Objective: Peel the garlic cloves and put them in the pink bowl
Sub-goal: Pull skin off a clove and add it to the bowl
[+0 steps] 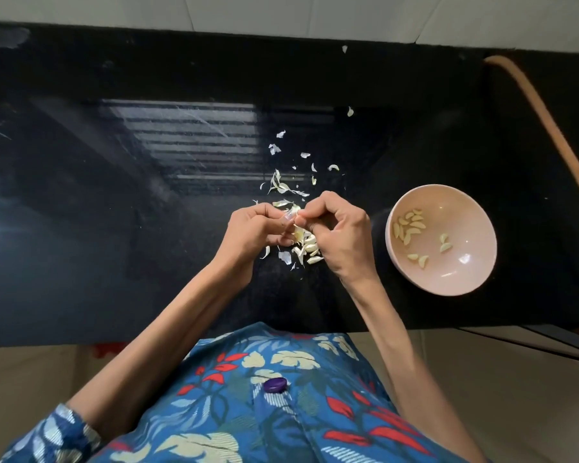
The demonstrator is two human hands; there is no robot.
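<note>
Over the middle of the black counter, my left hand and my right hand meet fingertip to fingertip. Both pinch one small garlic clove, which is mostly hidden by the fingers. Under the hands lies a small heap of unpeeled cloves and skins. The pink bowl stands to the right of my right hand, apart from it, and holds several peeled cloves.
Loose papery garlic skins are scattered on the black counter beyond the hands. A curved brown band runs along the far right. The counter's front edge is close to my body, with pale floor below.
</note>
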